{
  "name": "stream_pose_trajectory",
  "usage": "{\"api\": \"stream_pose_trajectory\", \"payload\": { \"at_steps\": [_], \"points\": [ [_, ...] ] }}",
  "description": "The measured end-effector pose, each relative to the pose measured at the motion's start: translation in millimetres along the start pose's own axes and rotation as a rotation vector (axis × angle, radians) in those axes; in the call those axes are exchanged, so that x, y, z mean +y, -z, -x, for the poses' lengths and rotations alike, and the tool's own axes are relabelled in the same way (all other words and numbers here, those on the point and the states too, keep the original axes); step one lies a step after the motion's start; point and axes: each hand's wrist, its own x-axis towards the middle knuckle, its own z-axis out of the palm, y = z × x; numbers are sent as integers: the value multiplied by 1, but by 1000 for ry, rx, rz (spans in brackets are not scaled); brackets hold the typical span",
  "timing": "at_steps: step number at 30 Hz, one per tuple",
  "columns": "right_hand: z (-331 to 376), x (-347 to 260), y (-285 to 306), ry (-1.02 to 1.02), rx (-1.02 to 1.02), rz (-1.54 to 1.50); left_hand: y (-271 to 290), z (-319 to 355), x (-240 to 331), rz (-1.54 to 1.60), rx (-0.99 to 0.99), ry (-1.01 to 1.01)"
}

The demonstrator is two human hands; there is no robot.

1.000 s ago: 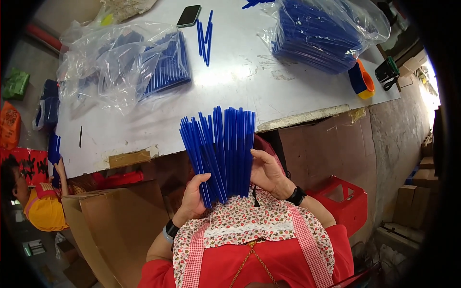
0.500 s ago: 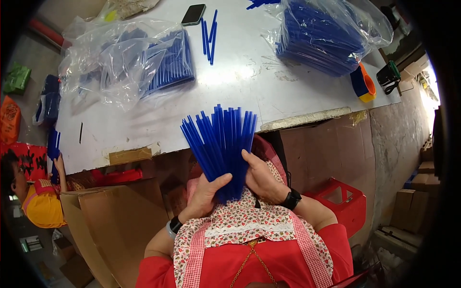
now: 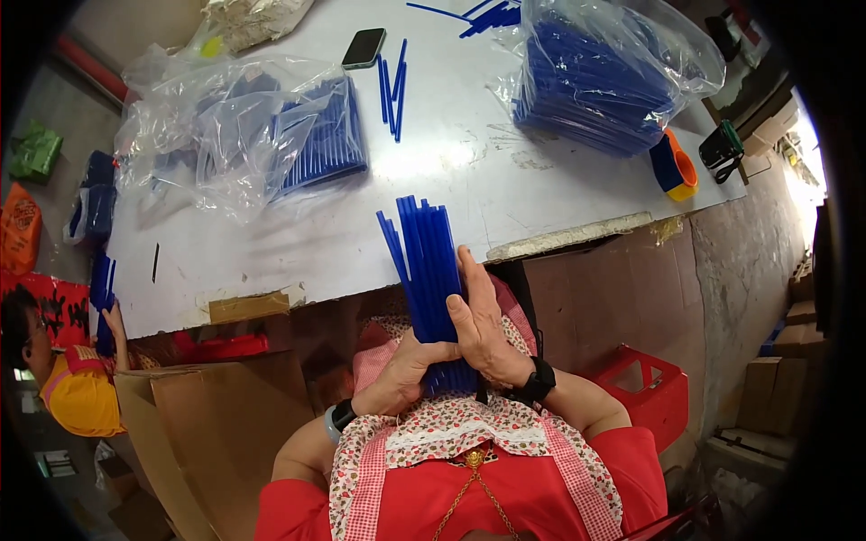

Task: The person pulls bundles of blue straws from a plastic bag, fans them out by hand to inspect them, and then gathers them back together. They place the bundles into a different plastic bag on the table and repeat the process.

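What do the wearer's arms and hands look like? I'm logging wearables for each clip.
Both hands are bare, no gloves. The left hand has a grey band with a dark face at the wrist; the right hand has a black watch. The forearms are bare up to short red sleeves, worn with a floral apron trimmed in red check.

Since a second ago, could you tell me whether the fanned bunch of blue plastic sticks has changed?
Yes: the blue plastic sticks, once fanned wide, are squeezed into a narrow bundle by both hands, tips overlapping the white table edge.
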Motion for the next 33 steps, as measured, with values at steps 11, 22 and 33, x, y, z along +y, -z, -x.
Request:
{"api": "stream_pose_trajectory", "payload": {
  "at_steps": [11, 22, 33],
  "points": [
    [-20, -30, 67, 959, -769, 264, 11, 33, 31, 10, -378, 324],
    [53, 28, 39, 362, -871, 93, 82, 9, -31, 12, -408, 939],
    [40, 33, 50, 353, -674, -23, 60, -18, 3, -970, -272, -324]
  ]
}}
